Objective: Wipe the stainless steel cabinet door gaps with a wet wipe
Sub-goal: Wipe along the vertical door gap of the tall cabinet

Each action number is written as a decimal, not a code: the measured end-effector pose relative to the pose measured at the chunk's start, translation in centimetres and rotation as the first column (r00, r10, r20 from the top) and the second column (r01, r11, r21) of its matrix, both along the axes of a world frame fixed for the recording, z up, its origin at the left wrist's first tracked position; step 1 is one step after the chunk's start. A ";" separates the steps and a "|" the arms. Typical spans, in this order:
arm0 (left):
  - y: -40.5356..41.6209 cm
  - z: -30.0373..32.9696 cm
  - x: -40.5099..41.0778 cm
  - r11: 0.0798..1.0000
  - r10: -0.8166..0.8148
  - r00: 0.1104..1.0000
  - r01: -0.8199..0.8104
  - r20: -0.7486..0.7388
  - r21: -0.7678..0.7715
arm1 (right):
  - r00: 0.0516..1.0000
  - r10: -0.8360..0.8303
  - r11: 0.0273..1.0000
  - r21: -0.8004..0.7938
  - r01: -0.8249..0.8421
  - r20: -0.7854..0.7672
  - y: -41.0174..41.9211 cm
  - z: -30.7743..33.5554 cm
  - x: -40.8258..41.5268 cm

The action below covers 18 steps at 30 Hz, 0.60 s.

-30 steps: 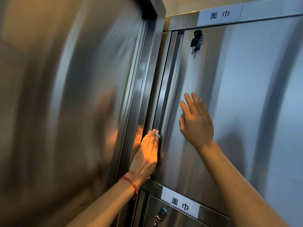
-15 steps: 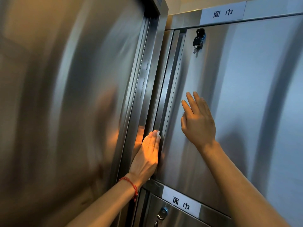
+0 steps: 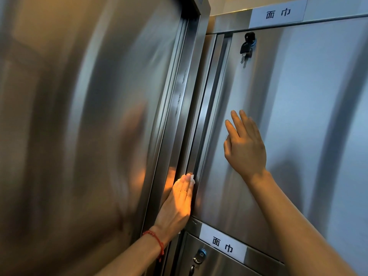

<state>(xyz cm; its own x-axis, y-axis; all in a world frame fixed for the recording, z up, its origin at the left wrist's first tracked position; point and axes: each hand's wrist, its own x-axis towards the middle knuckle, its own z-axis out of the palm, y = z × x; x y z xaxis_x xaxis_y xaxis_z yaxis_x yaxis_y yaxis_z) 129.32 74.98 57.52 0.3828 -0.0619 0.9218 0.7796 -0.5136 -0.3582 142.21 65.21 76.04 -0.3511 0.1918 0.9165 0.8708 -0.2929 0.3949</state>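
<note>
A tall brushed stainless steel panel (image 3: 83, 136) fills the nine o'clock half of the view, its sheen streaked with warm orange reflections; at three o'clock stands the flat stainless steel cabinet door (image 3: 298, 120), grey-blue and smooth, with a black key hanging in its lock (image 3: 247, 46) at twelve o'clock. Between them runs the dark vertical door gap (image 3: 201, 120), lined by narrow steel channels. The right hand (image 3: 246, 148) lies flat against the door face, fingers straight and lightly spread, pointing toward twelve o'clock. The left hand (image 3: 178, 204), at six o'clock, has its fingers straight and pressed together along the gap, pressing a crumpled white wet wipe (image 3: 191, 178) into it; only a small edge of the wipe shows past the fingertips. A red string bracelet (image 3: 157, 241) circles the left wrist
</note>
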 end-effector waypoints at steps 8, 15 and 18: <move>-0.2 -0.9 -0.1 1.000 -0.016 0.999 0.016 0.034 0.005 | 1.000 0.007 1.000 0.016 -0.007 -0.002 0.2 0.0 0.1; -0.3 -0.9 0.4 0.992 -0.122 0.986 0.125 0.114 -0.016 | 1.000 0.016 1.000 0.020 -0.016 0.003 0.3 0.0 0.1; -0.7 -0.1 0.5 0.983 -0.149 0.982 0.160 0.115 -0.093 | 1.000 0.015 1.000 0.014 -0.015 -0.003 0.3 0.0 0.2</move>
